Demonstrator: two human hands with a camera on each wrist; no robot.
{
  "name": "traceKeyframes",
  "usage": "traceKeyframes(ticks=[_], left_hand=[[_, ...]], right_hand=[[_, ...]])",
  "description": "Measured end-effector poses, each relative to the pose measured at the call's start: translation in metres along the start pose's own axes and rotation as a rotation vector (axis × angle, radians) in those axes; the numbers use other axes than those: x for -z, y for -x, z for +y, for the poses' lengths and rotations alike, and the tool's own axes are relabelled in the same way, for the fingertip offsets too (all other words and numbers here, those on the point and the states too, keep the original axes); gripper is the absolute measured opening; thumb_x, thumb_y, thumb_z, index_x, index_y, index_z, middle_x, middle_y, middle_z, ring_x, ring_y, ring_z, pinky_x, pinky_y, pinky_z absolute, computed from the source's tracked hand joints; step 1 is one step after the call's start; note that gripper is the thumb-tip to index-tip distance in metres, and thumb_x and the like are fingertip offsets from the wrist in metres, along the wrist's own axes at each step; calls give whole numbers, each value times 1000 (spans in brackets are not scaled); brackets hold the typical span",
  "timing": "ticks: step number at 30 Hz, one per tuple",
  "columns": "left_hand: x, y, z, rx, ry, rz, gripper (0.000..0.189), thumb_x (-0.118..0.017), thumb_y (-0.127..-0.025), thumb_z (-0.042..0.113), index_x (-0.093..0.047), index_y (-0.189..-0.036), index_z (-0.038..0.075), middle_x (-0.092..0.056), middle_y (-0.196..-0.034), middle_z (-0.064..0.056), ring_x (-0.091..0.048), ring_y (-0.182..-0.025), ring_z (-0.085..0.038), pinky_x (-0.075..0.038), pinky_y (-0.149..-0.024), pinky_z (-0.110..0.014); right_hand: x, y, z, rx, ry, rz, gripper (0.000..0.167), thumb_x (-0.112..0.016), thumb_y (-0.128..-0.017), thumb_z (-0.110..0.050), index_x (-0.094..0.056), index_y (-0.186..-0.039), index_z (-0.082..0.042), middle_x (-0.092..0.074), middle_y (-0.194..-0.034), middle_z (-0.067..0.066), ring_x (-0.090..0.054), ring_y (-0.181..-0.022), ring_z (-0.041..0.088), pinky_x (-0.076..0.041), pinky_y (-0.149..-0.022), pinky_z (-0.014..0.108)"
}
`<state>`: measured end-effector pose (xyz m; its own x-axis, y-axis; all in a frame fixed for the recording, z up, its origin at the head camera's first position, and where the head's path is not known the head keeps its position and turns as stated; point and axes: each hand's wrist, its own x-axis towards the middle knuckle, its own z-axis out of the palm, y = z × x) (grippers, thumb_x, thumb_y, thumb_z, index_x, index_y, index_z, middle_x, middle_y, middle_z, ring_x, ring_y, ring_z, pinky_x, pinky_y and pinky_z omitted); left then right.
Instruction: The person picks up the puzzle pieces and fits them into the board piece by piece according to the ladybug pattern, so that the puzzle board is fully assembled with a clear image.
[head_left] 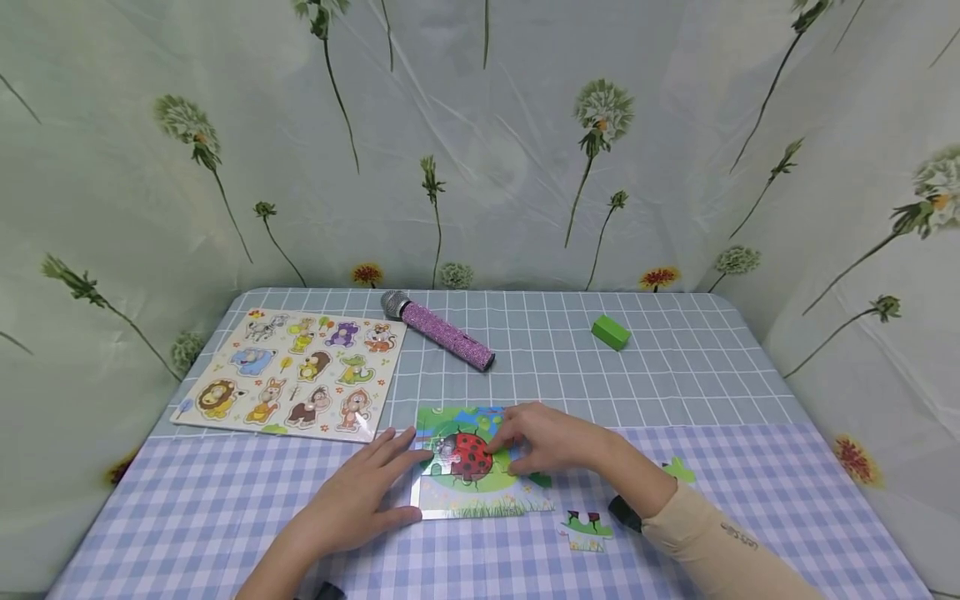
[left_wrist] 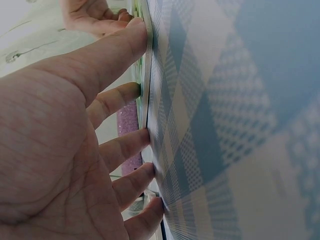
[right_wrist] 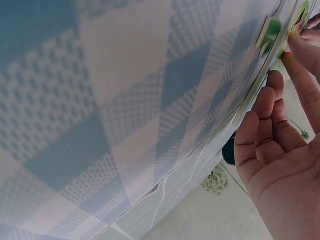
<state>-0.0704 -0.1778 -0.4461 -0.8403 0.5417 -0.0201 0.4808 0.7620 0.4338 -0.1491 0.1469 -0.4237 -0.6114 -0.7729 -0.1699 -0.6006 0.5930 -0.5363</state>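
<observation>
A ladybug jigsaw puzzle (head_left: pixel 472 457) lies on the checked cloth, with a bare pale strip along its frame at the lower left. My left hand (head_left: pixel 358 498) is spread at the puzzle's left side; its thumb and fingertips touch the edge, and the index finger reaches onto the picture. From the right, my right hand (head_left: pixel 553 440) touches the pieces beside the ladybug with thumb and index finger, its other fingers bent. Whether a piece sits between those two fingertips is unclear. A green puzzle piece (right_wrist: pixel 271 35) juts over the board's right edge.
Loose puzzle pieces lie to the right: one piece (head_left: pixel 587 532) near the board, another piece (head_left: pixel 678 469) partly behind the right forearm. Farther back are an animal peg board (head_left: pixel 296 375), a glittery pink microphone (head_left: pixel 447 333) and a green block (head_left: pixel 611 332). A floral curtain (head_left: pixel 495 158) hangs behind.
</observation>
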Motion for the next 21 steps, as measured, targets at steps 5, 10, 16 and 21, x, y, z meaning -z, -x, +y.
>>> traceKeyframes(ticks=[5,10,16,21], left_hand=[[1,-1,0,4,3,-3,69,-82,-91,49,-60,-152,24,-45,-170,-16,-39,-156,-52,-39,-121,-73],[2,-1,0,12,8,-10,69,-82,-91,49,-60,-152,24,-44,-170,-16,-38,-156,-52,-38,-122,-73],[1,-1,0,9,10,-12,69,-82,-91,49,-60,-152,23,-44,-170,-16,-38,-156,-52,-39,-121,-73],[1,0,1,5,9,-8,69,-82,-91,49,-60,-152,23,-44,-170,-16,-38,-156,-53,-39,-121,-73]], right_hand=[[1,0,-1,20,1,16,27,-79,-96,-16,-82,-123,-17,-69,-102,-8,-56,-88,0,-54,-81,19],[0,1,-1,36,10,28,26,-76,-98,-14,-82,-123,-16,-69,-102,-7,-55,-87,1,-53,-81,20],[-1,6,0,24,11,21,31,-76,-99,-19,-79,-130,-18,-70,-110,-6,-57,-93,4,-55,-87,22],[-2,14,2,14,12,37,35,-79,-97,-22,-76,-132,-17,-68,-106,-6,-55,-92,5,-53,-84,22]])
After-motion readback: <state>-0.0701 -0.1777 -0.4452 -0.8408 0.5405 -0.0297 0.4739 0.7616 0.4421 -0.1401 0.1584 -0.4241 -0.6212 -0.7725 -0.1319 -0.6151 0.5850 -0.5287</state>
